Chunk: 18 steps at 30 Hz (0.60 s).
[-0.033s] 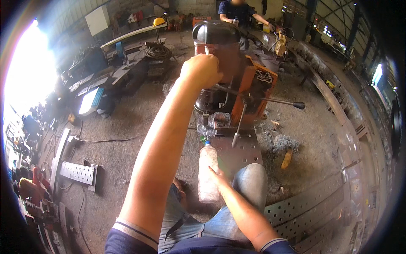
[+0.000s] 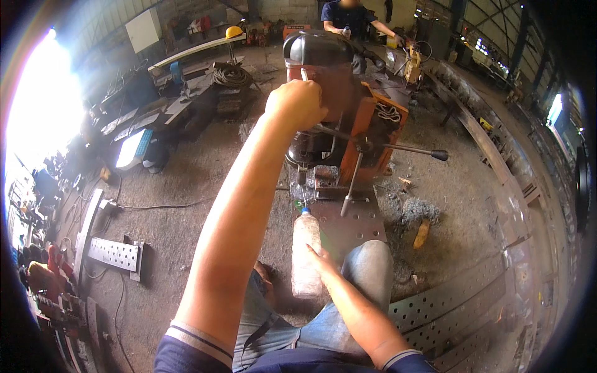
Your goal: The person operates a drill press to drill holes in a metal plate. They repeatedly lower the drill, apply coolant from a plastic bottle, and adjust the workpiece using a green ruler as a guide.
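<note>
My left hand (image 2: 296, 104) is a closed fist in front of the orange and black drill press (image 2: 323, 68). One feed lever (image 2: 333, 132) runs from the drill's hub to the fist, which hides its end. A thin white tip stands up just above the knuckles. My right hand (image 2: 320, 260) is closed around a plastic bottle (image 2: 306, 248) with a blue cap and cloudy, whitish contents. The bottle's cap points at the drill's lower end (image 2: 301, 176), above a perforated steel plate (image 2: 357, 227). Wet, shiny material lies around that spot.
Metal shavings (image 2: 420, 211) lie right of the drill. Perforated steel bars (image 2: 448, 298) stretch across the lower right, and another perforated piece (image 2: 112, 253) lies at left. A cable (image 2: 161, 206) crosses the floor. Another person (image 2: 357, 18) works behind the drill.
</note>
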Motion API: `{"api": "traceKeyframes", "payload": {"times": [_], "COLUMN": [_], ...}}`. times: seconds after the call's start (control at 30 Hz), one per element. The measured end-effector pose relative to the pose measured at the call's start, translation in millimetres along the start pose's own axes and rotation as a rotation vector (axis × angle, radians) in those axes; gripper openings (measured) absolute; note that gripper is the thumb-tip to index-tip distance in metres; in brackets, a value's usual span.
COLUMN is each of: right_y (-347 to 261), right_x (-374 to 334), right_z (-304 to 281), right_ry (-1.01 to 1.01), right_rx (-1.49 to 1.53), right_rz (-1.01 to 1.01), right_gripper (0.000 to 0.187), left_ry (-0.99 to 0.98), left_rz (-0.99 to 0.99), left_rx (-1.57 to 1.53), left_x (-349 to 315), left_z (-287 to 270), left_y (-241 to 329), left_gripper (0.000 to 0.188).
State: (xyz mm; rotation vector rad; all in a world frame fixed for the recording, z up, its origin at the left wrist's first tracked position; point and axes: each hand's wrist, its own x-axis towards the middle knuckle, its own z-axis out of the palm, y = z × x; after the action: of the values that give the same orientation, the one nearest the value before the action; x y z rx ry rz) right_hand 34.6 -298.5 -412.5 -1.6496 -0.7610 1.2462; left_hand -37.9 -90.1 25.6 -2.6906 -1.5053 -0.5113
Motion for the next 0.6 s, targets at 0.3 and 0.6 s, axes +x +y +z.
{"api": "traceKeyframes", "payload": {"times": [0.3,0.6], "right_y": [0,-12], "right_x": [11,4], "right_z": [1,0], "right_ry": [0.001,0.056], "right_rx": [0.004,-0.105], "right_rz": [0.094,0.104], "right_gripper": [0.068,0.080], "left_ry": [0.013,0.052], "left_rz": [0.019,0.016], "left_rx": [0.008,0.001], "left_x": [4,5], "left_z": [2,5], "left_y": [-4,-6], "left_gripper": [0.033,0.033]}}
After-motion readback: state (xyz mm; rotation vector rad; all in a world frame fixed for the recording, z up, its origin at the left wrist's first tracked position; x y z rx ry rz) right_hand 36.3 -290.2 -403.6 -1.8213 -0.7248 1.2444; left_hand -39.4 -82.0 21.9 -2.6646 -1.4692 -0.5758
